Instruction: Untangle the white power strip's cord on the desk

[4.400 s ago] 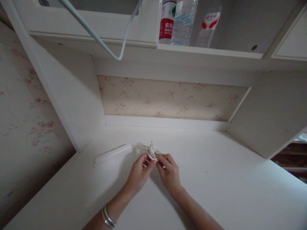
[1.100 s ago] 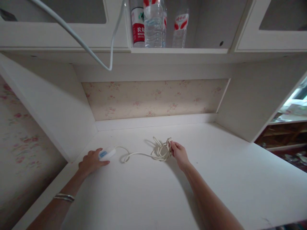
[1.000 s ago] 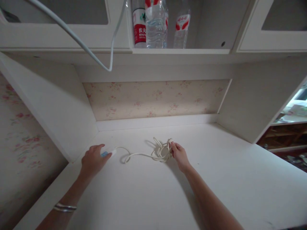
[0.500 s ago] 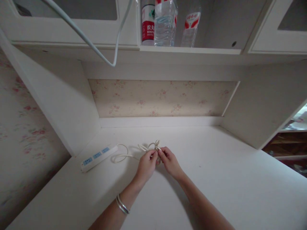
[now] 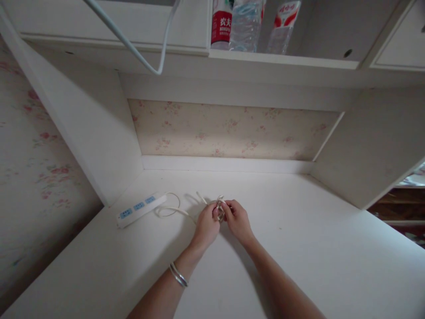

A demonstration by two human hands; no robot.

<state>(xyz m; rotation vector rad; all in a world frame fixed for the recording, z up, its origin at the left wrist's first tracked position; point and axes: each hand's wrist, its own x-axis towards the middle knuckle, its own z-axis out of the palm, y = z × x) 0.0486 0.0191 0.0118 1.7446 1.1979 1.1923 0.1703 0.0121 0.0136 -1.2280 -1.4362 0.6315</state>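
Note:
Both hands are close together over the white desk, closed on a bunched white power cord [image 5: 220, 212]. My left hand [image 5: 207, 223] grips the bundle from the left, its thumb and fingertips pressed on the loops. From the right, my right hand [image 5: 237, 220] pinches the same bundle. The cord runs left from my hands in a loose curve to a white power strip [image 5: 141, 210] with blue socket panels, lying slanted on the desk. A short piece of cord pokes up behind my left hand. The fingers partly hide the bundle.
The white desktop [image 5: 299, 257] spreads around my hands. Overhead, a shelf [image 5: 285, 60] holds several plastic bottles, among them a red-labelled bottle [image 5: 221, 26]. A pale bent tube [image 5: 133, 51] hangs at upper left. Side panels [image 5: 89, 124] flank the desk.
The view has tilted down and shifted slightly. My left fingers now wrap further around the cord bundle, and the loops behind my hands have changed shape.

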